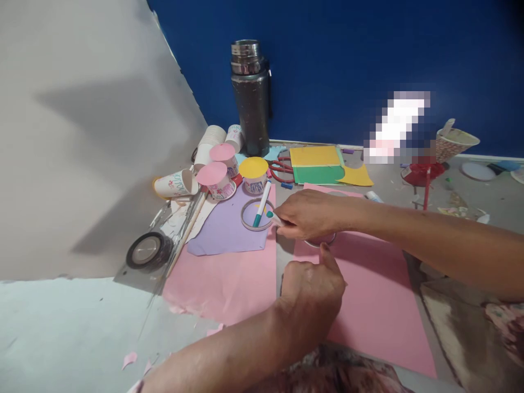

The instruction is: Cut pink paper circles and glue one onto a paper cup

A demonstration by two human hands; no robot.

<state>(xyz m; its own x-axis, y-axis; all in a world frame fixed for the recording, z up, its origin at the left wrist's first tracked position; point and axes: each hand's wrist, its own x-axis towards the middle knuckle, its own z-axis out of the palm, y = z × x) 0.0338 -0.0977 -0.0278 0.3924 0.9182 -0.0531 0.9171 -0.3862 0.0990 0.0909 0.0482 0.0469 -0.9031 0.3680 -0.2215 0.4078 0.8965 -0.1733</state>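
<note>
My right hand [307, 214] is closed round a white marker [275, 218], whose teal end sticks out to the left; its other end is hidden under the hand. Below that hand, the rim of a round ring [320, 242] shows on a pink paper sheet [376, 305]. My left hand [313, 281] lies nearer to me with fingers curled and the thumb reaching to the ring's rim; its fingertips are hidden. On purple paper [221, 229] to the left is another ring [242, 218], with a teal-and-white marker [262, 203] lying across it.
Paper cups with pink [212, 173] and yellow [253, 167] discs on top stand at back left, before a dark steel flask [251, 109]. Red-handled scissors [280, 170] and yellow and green paper [317, 158] lie behind my hands. A tape roll [147, 251] is far left.
</note>
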